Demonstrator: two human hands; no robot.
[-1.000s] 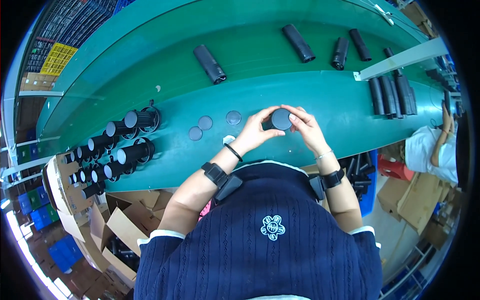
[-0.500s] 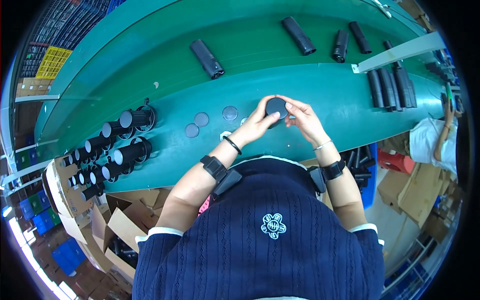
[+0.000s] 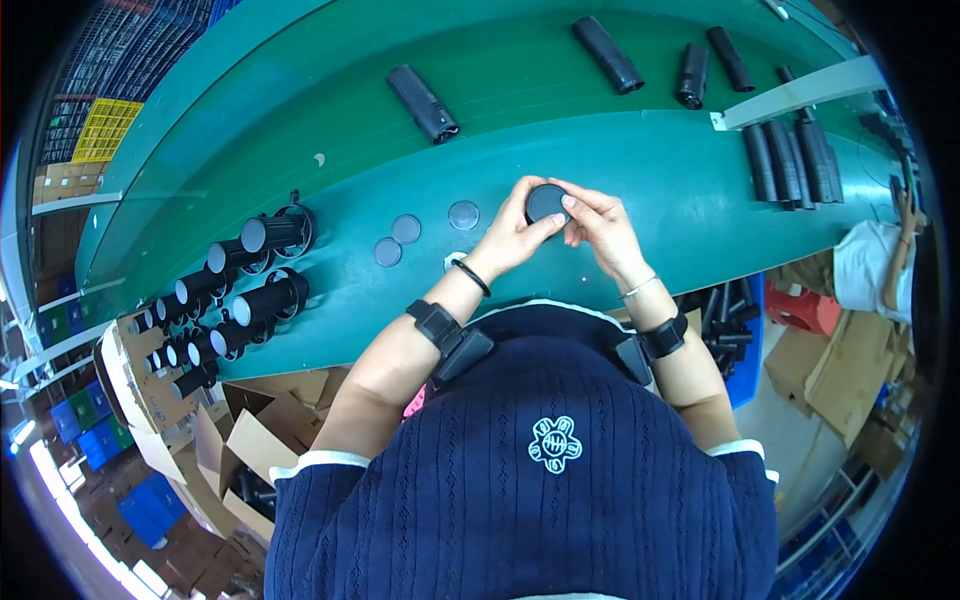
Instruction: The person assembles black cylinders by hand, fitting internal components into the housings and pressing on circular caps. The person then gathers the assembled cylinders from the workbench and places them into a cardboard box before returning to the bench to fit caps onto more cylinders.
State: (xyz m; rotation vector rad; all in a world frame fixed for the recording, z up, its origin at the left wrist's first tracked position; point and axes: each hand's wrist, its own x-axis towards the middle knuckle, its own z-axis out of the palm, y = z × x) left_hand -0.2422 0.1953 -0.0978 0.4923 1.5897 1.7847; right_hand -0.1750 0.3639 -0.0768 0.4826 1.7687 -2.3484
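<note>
Both hands meet over the green bench point(image 3: 640, 150) around one black tube point(image 3: 545, 202), seen end-on with its round cap facing up. My left hand point(image 3: 512, 235) grips its left side. My right hand point(image 3: 598, 220) holds the right side, fingertips on the cap's rim. Three flat grey discs point(image 3: 463, 214) point(image 3: 406, 229) point(image 3: 387, 251) lie on the bench just left of my left hand.
Several black tubes point(image 3: 250, 295) lie stacked at the left end of the bench. More black tubes point(image 3: 422, 103) point(image 3: 607, 54) ride on the belt beyond, and a row point(image 3: 790, 160) lies at the right. Cardboard boxes point(image 3: 225, 440) stand below left. Another person point(image 3: 880, 265) sits at the far right.
The tube and both hands have shifted slightly forward and to the right on the bench; my right fingers have moved onto the cap's rim.
</note>
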